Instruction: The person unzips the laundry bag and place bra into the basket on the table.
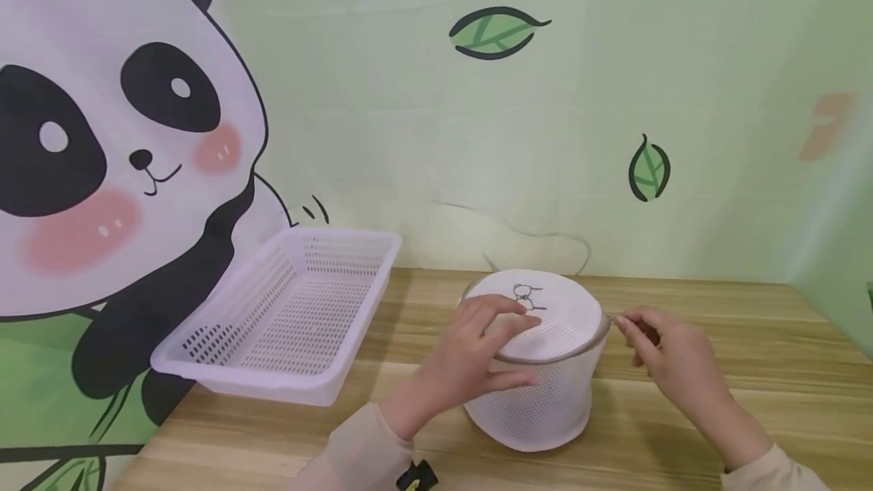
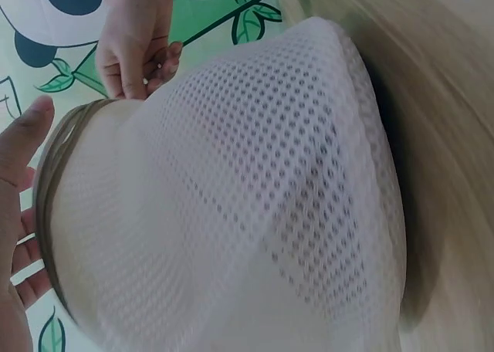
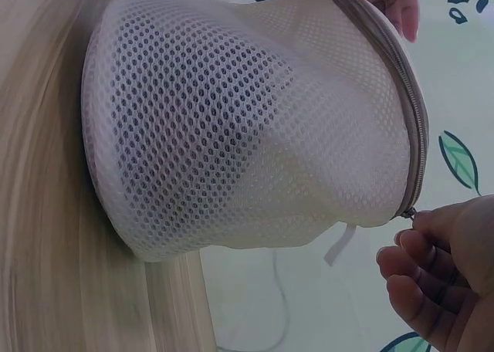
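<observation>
A round white mesh laundry bag (image 1: 525,408) stands upright on the wooden table, its lid bearing a small line drawing. A grey-brown zipper (image 3: 413,120) runs around the lid's edge. My right hand (image 1: 682,362) pinches the zipper pull (image 3: 409,212) between thumb and forefinger at the bag's right side. My left hand (image 1: 470,347) rests over the lid's near left edge, fingers spread across the top and thumb lower, beside the rim. In the left wrist view, the left fingers (image 2: 27,259) show behind the rim. Dark shapes show through the mesh; what they are I cannot tell.
A white plastic basket (image 1: 327,389) with slotted walls and floor sits on the table to the left. Behind the table (image 1: 716,400) hangs a green backdrop (image 1: 382,112) with a panda and leaves. A small black object (image 1: 417,476) is by my left sleeve.
</observation>
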{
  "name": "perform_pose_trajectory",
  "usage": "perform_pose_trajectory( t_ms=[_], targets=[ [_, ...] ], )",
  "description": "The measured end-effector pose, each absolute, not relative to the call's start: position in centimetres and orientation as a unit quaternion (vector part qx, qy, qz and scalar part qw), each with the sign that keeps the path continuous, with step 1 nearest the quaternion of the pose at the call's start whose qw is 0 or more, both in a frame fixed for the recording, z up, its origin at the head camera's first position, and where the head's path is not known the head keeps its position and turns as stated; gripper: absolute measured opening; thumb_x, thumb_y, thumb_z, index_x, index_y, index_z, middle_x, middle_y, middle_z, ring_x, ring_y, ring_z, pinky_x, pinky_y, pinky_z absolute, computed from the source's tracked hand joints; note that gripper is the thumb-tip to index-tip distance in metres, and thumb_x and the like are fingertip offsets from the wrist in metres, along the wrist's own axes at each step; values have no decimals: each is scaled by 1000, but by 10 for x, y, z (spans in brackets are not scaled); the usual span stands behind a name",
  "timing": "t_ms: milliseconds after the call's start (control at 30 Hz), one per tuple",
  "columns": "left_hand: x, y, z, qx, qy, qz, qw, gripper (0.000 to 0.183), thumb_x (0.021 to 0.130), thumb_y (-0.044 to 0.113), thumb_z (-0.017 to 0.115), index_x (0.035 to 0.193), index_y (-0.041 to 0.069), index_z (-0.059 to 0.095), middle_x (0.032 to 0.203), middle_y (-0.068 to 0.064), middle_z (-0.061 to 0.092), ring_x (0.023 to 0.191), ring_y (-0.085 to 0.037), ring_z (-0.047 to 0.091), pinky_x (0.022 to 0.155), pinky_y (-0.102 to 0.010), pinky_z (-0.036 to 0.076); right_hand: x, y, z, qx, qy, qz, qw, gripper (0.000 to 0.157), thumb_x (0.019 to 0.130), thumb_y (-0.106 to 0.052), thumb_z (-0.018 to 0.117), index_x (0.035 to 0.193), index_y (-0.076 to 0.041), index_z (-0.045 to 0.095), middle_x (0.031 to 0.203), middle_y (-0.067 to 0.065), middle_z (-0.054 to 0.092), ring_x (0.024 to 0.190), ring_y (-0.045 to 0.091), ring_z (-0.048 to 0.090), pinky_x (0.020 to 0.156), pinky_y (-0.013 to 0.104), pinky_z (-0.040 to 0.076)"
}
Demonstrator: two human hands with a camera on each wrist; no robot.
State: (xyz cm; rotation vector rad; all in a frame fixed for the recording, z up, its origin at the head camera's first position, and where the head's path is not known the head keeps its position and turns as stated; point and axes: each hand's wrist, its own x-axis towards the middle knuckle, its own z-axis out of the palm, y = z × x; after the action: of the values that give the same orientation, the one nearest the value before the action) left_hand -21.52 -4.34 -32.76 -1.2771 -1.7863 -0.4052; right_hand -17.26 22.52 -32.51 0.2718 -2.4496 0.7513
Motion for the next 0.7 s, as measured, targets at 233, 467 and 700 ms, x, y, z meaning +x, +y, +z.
perform_pose_trajectory(
  t_ms=[233,467,700],
  targets=[
    [-219,-62,-327,-494,-749,-194,397,73,64,45,84,123,14,56,119,-5,56,114,-21,53,100,-39,43,-176,229,-329,94,-918,275,269,19,96,-19,58,95,-3,68,65,-3,59,51,-1,49,42,20,39],
    [-227,-77,-334,-449,-773,-222,390,74,62,42,85,122,11,56,119,-8,57,112,-23,53,99,-40,43,-179,231,-333,85,-923,277,255,22,97,-22,56,98,-3,68,66,-2,59,52,0,49,43,20,40],
    [-234,-86,-346,-402,-794,-268,369,74,62,35,86,123,8,55,121,-10,57,114,-25,52,101,-41,45,-180,233,-335,94,-915,285,271,19,96,-18,57,96,-3,68,66,-2,59,52,-3,48,43,20,41]
  ],
)
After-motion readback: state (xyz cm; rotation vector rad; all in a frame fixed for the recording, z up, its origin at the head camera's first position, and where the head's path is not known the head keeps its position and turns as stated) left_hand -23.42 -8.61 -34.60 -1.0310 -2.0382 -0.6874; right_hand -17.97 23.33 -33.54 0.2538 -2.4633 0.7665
